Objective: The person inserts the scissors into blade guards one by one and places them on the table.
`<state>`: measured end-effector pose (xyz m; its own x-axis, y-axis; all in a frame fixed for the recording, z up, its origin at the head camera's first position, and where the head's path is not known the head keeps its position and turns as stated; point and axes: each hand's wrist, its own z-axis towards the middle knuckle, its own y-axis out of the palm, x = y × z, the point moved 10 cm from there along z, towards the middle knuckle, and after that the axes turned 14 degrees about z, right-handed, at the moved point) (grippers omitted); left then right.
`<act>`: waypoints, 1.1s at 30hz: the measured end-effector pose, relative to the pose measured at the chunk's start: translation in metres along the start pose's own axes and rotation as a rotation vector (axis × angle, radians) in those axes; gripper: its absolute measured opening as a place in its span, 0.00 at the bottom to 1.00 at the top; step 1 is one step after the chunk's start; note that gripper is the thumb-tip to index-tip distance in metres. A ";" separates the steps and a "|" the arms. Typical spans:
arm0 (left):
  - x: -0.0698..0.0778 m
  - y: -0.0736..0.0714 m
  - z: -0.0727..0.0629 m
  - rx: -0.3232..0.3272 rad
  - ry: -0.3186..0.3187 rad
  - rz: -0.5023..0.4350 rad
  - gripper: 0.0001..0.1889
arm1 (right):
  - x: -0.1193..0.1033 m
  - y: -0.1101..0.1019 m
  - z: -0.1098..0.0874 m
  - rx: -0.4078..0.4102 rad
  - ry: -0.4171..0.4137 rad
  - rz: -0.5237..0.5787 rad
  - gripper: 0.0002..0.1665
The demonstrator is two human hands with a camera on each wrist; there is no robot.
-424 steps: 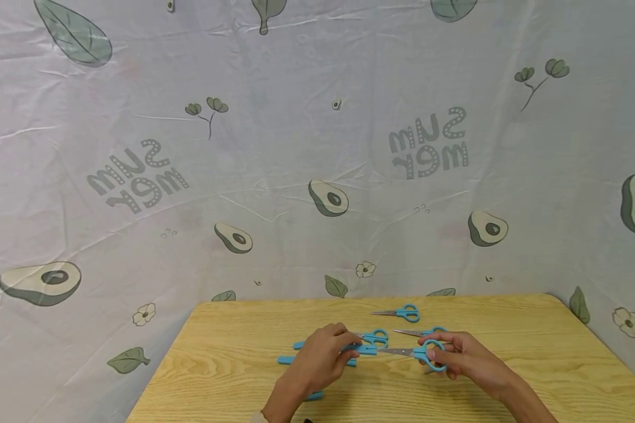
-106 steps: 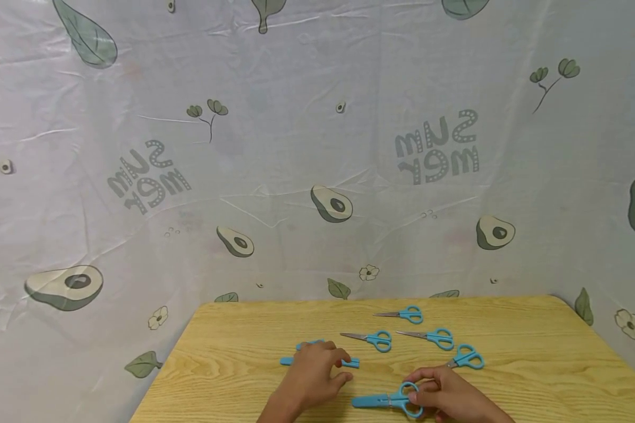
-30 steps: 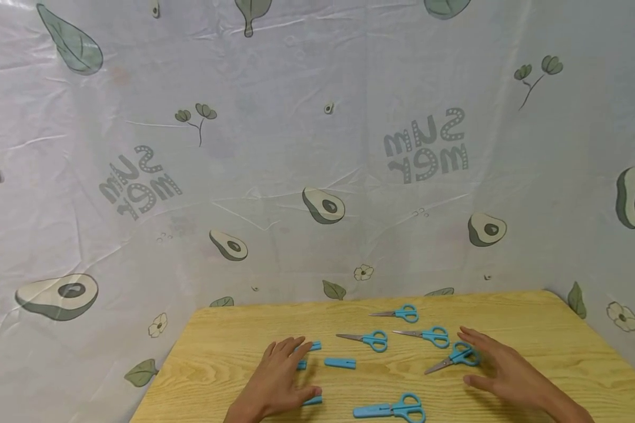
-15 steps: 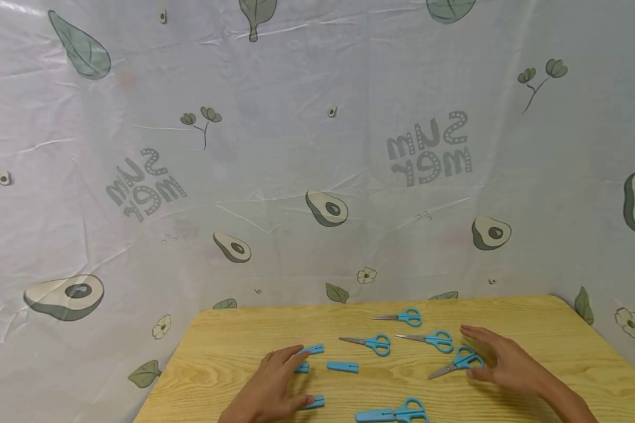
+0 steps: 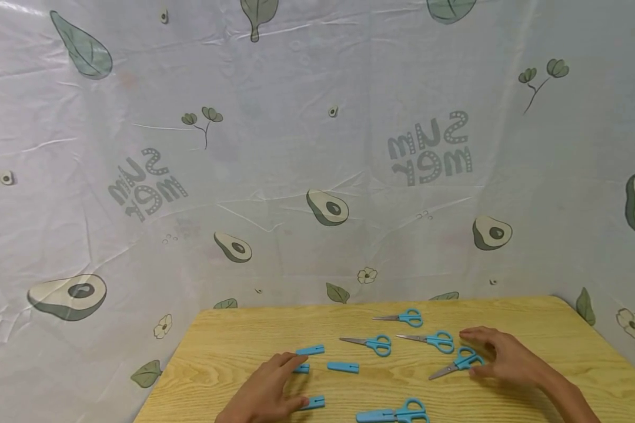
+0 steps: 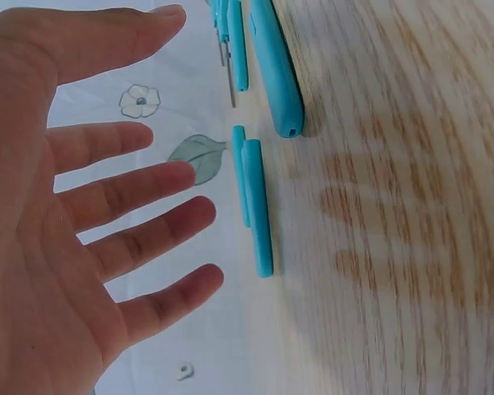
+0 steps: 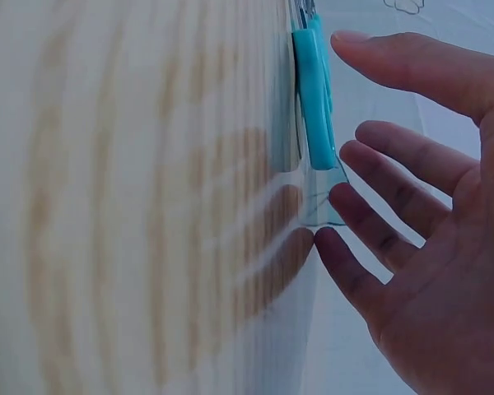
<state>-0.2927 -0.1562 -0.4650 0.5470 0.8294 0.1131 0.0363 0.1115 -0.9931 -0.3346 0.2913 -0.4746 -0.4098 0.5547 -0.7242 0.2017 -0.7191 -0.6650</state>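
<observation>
My left hand (image 5: 261, 392) hovers with spread fingers by the blue blade covers at the table's left, holding nothing. One cover (image 5: 310, 350) lies beyond its fingertips, another (image 5: 315, 402) at its thumb, and a third (image 5: 303, 369) is partly behind the fingers. Off to the right lies a further cover (image 5: 343, 367). In the left wrist view the palm is apart from the covers (image 6: 260, 214). My right hand (image 5: 513, 359), fingers loosely bent, surrounds the blue handles of bare-bladed scissors (image 5: 459, 362) without gripping; its wrist view shows a gap to the handle (image 7: 315, 107).
Scissors with a cover (image 5: 376, 416) over the blades lie at the front middle. Farther back are three bare pairs: left scissors (image 5: 373, 343), right scissors (image 5: 433, 339) and rear scissors (image 5: 406, 317). A patterned sheet (image 5: 296, 147) hangs behind the wooden table (image 5: 233, 335).
Earlier both hands fitted a cover onto scissors; the right hand then set that pair down at the front and let go. Lately the right hand has closed in slightly on the nearest scissors.
</observation>
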 end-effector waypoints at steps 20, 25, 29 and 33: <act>-0.002 0.017 0.008 -0.116 -0.028 0.021 0.26 | 0.003 0.012 0.006 -0.141 0.014 0.213 0.35; 0.000 0.020 0.010 -0.130 -0.002 0.021 0.23 | 0.004 0.013 0.005 -0.141 0.023 0.186 0.33; 0.004 0.021 0.010 -0.127 0.031 0.021 0.22 | 0.005 0.013 0.004 -0.133 0.019 0.144 0.33; 0.005 0.021 0.010 -0.117 0.043 0.002 0.21 | 0.004 0.012 0.006 -0.138 0.026 0.147 0.32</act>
<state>-0.2977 -0.1443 -0.4853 0.5822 0.8053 0.1123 0.1315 0.0430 -0.9904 -0.3397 0.2828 -0.4844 -0.3447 0.4596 -0.8185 0.3782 -0.7301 -0.5692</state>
